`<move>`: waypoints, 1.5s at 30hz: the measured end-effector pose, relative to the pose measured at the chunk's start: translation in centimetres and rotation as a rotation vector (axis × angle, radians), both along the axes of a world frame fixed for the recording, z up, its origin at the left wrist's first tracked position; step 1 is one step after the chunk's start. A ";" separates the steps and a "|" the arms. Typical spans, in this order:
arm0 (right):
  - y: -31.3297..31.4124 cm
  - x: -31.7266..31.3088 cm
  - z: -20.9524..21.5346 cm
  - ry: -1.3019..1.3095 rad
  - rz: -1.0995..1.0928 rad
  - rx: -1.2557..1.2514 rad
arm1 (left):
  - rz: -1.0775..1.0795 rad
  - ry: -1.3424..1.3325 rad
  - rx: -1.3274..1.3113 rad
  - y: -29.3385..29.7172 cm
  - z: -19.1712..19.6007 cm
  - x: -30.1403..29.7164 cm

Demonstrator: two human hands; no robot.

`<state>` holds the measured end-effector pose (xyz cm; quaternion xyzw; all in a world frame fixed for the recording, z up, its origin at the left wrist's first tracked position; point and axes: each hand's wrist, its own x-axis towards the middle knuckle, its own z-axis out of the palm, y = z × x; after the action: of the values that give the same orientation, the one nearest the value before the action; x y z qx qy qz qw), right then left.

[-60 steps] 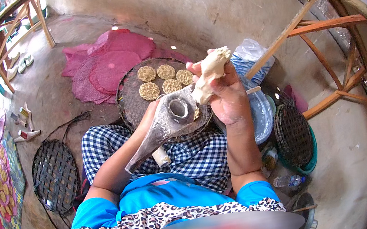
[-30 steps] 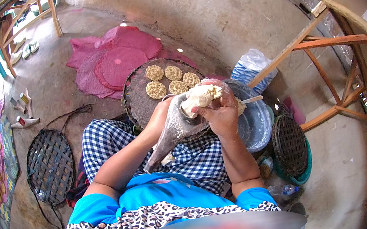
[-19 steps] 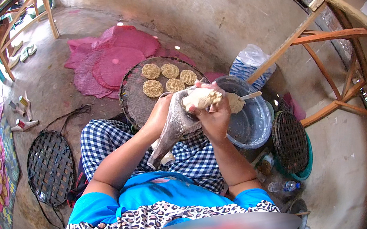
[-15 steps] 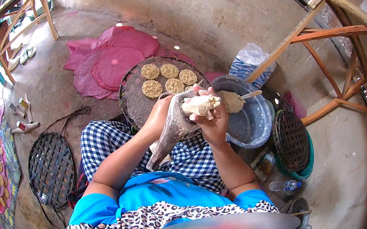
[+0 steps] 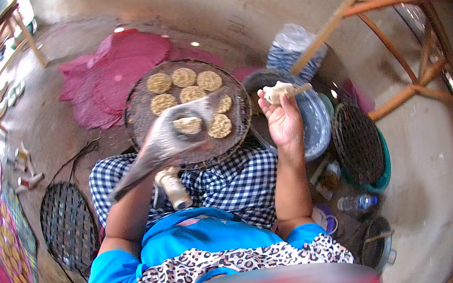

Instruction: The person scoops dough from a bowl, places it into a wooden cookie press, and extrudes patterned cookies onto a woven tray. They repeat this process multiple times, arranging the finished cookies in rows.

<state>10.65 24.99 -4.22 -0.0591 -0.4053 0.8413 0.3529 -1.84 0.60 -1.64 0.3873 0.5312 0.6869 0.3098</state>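
Observation:
My left hand [image 5: 152, 130], blurred and mostly hidden, grips a grey paddle-shaped wooden press [image 5: 151, 161] with a round opening. Pale dough [image 5: 187, 126] shows inside that opening. The press hovers over a round woven tray [image 5: 136, 116] bearing several flat discs of squiggly dough strands [image 5: 184, 77]. Off to the right, my right hand [image 5: 282, 122] is raised with its fingers around a lump of dough [image 5: 277, 92], above a grey basin [image 5: 316, 123]. Across my checked lap lies a whitish cylinder [image 5: 173, 188] with a darker end.
Pink mats [image 5: 119, 75] lie beyond the tray. To my left are a dark woven rack [image 5: 67, 224] and more discs on a patterned mat [image 5: 10, 247]. On my right stand a wooden frame [image 5: 383, 44], a dark rack [image 5: 357, 143] on a teal tub, and a plastic bottle [image 5: 357, 203].
My hands have parted. The left brought the press left over the tray; the right moved off to the right with a dough lump. The cylinder on my lap has come into fuller view.

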 end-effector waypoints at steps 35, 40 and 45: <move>-7.0 -2.2 0.6 -0.101 0.145 -0.335 | 0.424 1.023 -0.046 1.3 -0.5 -2.0; -8.5 -2.3 3.4 -0.133 -0.167 0.144 | 0.533 1.496 -0.112 0.1 0.7 -2.3; -11.2 -0.3 4.2 -0.095 -0.374 0.953 | 0.346 1.556 -0.164 -0.5 1.0 -2.3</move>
<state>10.37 13.75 -0.03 -0.0011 -0.7418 0.4820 0.4662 -4.11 0.06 -0.59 0.6434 0.6962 0.2170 -0.2330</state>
